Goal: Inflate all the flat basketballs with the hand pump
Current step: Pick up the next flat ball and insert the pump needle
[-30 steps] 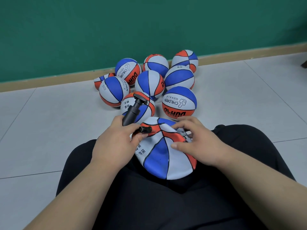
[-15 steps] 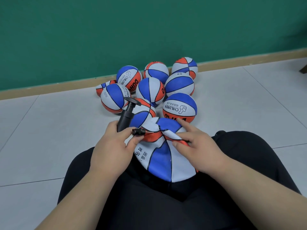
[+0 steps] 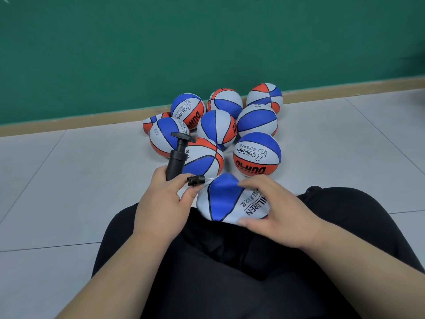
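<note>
The flat basketball (image 3: 226, 201) is lying caved-in and wrinkled on the lap, its blue and white panels sagging. I'm seeing the left hand (image 3: 161, 201) wrapping round the black plastic hand pump (image 3: 176, 163), its barrel tilting up and its thin metal needle (image 3: 209, 178) pointing at the ball's edge. I can't tell whether it's in. The right hand (image 3: 282, 210) is gripping the ball, fingers over, thumb under. Round balls (image 3: 257, 155) are sitting on the tiled floor (image 3: 69, 180) beyond.

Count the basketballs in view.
10. Flat ball on the lap. Nine balls on the floor: three by the wall; four in the middle; two nearest the lap. Others may hide behind.
</note>
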